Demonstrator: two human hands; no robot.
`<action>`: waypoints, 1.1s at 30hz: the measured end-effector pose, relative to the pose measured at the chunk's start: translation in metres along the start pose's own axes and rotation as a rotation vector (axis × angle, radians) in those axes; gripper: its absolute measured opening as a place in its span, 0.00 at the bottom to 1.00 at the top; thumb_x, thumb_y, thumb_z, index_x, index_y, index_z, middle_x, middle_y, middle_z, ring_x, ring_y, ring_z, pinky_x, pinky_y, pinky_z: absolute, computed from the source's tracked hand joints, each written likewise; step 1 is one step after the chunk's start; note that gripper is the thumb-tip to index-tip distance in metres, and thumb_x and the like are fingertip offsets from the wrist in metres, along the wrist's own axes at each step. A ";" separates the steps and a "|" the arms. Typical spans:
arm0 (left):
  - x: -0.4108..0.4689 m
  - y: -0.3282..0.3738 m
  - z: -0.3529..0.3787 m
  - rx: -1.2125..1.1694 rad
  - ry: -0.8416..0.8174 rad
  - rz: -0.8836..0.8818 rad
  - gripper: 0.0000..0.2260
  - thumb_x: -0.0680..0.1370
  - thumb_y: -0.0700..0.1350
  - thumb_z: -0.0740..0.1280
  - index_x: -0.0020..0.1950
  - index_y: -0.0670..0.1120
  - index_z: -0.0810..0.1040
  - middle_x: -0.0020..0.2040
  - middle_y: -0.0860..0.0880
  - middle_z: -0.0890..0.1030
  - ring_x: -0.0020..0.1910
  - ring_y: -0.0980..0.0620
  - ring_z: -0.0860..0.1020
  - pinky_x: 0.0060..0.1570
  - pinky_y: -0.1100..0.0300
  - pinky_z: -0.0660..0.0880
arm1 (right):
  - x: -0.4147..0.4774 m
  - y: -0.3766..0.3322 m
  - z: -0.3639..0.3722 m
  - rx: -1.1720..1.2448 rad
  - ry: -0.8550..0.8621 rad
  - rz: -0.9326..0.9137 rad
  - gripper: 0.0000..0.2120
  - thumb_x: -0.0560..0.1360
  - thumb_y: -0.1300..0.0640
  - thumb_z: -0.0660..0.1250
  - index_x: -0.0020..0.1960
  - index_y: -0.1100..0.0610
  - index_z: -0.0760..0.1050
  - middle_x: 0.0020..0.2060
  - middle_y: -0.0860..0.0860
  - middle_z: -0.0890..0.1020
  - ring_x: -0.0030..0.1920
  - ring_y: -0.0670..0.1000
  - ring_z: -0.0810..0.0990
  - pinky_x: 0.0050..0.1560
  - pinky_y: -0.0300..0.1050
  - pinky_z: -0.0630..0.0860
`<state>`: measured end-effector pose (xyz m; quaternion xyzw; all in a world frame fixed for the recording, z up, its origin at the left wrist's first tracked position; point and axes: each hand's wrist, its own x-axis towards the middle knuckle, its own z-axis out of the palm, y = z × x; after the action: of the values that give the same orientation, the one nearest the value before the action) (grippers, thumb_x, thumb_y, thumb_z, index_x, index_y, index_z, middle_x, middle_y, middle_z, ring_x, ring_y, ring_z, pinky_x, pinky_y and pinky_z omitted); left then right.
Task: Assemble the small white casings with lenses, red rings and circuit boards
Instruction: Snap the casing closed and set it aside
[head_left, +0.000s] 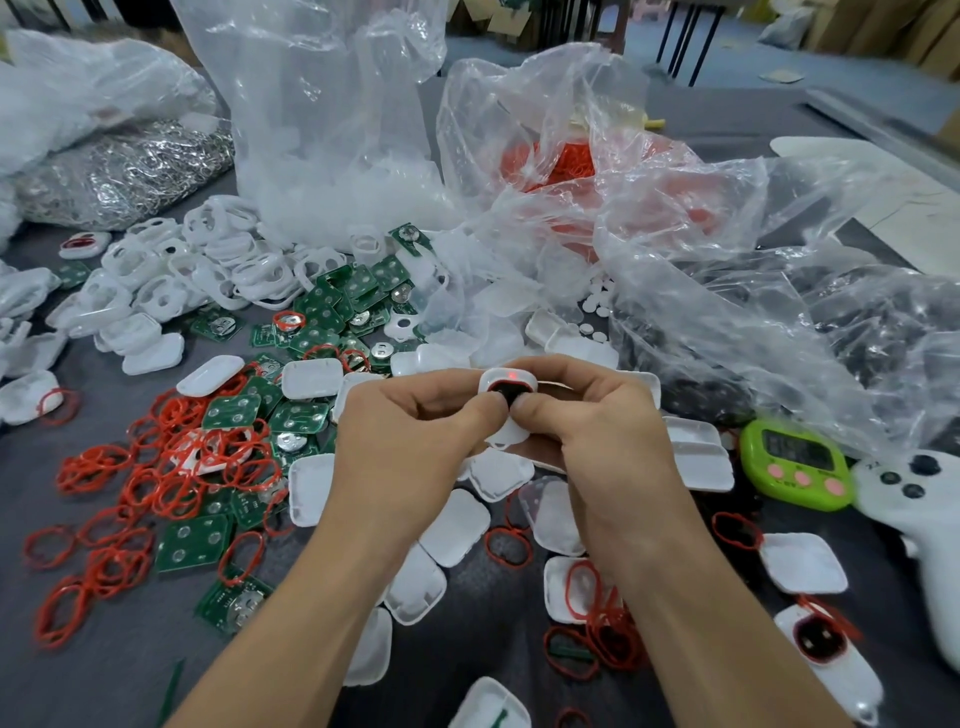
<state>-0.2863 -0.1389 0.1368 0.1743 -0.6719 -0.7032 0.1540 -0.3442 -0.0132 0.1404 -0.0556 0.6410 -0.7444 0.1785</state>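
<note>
A dark tabletop (104, 649) is filling the whole frame and carrying loose parts everywhere. Clear plastic bags (322, 104) are slumping across the upper half, one at upper centre holding more red stock. Unused white shells (156, 280) are lying heaped at upper left, green circuit boards (332, 306) are spreading through the middle left, and red rings (156, 478) are tangling at lower left.

At centre, the left hand (410, 441) and right hand (597, 436) are meeting, both pinching one white casing (506, 382) held above the tabletop, thumbs pressing side by side on its dark middle. A red ring is showing round that middle and a small red light is glowing near its upper edge, so this piece is probably nearing completion.

A finished-looking casing (826, 649) is lying at lower right and another (83, 244) at upper left. Judging by the heaps, most of the work is remaining.
</note>
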 end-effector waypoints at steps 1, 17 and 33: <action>0.001 -0.001 0.000 0.007 0.015 -0.002 0.10 0.75 0.38 0.75 0.46 0.53 0.90 0.40 0.48 0.88 0.40 0.49 0.87 0.39 0.63 0.81 | 0.000 0.000 0.000 -0.017 -0.008 -0.007 0.16 0.75 0.72 0.68 0.42 0.54 0.86 0.39 0.54 0.88 0.39 0.50 0.86 0.41 0.45 0.85; 0.004 -0.005 -0.004 -0.041 0.123 0.000 0.06 0.71 0.41 0.79 0.42 0.53 0.89 0.37 0.48 0.87 0.35 0.54 0.85 0.37 0.62 0.80 | 0.001 0.001 0.002 -0.030 -0.033 0.008 0.14 0.76 0.72 0.68 0.43 0.54 0.84 0.38 0.55 0.87 0.40 0.49 0.86 0.41 0.43 0.83; 0.006 -0.003 -0.009 -0.078 -0.067 -0.034 0.08 0.73 0.36 0.76 0.48 0.47 0.89 0.43 0.44 0.88 0.45 0.45 0.87 0.43 0.63 0.81 | -0.001 -0.001 -0.001 0.012 0.069 0.061 0.07 0.74 0.68 0.73 0.42 0.57 0.86 0.36 0.55 0.87 0.36 0.50 0.86 0.35 0.42 0.82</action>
<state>-0.2871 -0.1496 0.1335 0.1557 -0.6455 -0.7370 0.1262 -0.3437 -0.0115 0.1415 -0.0092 0.6438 -0.7439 0.1791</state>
